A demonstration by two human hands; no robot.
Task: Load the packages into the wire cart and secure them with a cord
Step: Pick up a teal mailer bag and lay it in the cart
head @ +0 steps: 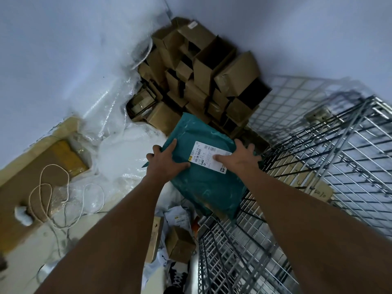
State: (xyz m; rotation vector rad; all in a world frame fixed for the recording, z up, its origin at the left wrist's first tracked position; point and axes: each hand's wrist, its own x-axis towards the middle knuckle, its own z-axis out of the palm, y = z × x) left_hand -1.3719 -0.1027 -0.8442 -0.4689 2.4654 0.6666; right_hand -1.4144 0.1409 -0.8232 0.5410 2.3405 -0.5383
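A teal plastic mailer package (203, 183) with a white shipping label is held in the air between both hands, just left of the wire cart (307, 166). My left hand (166, 161) grips its left edge. My right hand (239, 158) presses on the label side at its right edge, close to the cart's rim. Flat cardboard (297, 172) lies inside the cart. A beige cord (51, 187) lies in loose loops on cardboard at the lower left.
A heap of brown cardboard boxes (203, 77) fills the corner ahead. Clear plastic wrap (118, 132) spreads along the left wall. Small boxes (180, 245) and white mailers lie on the floor by my shoe (176, 276).
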